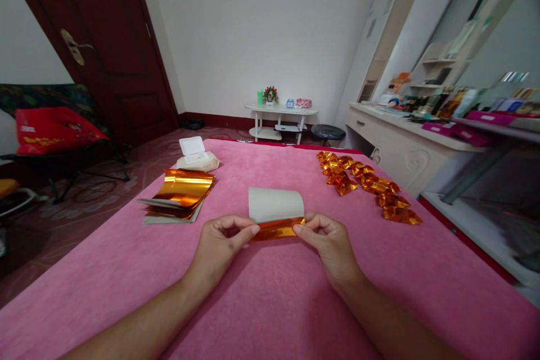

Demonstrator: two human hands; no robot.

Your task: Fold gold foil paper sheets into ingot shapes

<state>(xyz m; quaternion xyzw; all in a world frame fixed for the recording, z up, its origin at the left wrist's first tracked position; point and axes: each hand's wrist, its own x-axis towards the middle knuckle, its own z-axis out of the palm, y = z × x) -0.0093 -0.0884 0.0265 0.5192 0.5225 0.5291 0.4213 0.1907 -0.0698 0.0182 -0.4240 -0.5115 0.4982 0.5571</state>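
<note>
Between my hands is a sheet of gold foil paper (276, 204), its grey back facing me and its near edge folded over to show a shiny gold strip. My left hand (228, 236) pinches the left end of that strip, thumb on top. At the right end, my right hand (324, 239) grips the strip the same way. The far part of the sheet curls upward. To the left lies a stack of gold foil paper (188, 188), with grey backs showing at its edges. Several folded gold foil pieces (365, 177) sit in rows on the right.
A pink cloth (270, 298) covers the table. Behind the stack rests a wipes pack (198, 163) with its white lid raised. Farther off stand a small white table (280, 109), a round stool (328, 133) and a cluttered dresser (405, 152). A red bag (59, 129) is on a chair at left.
</note>
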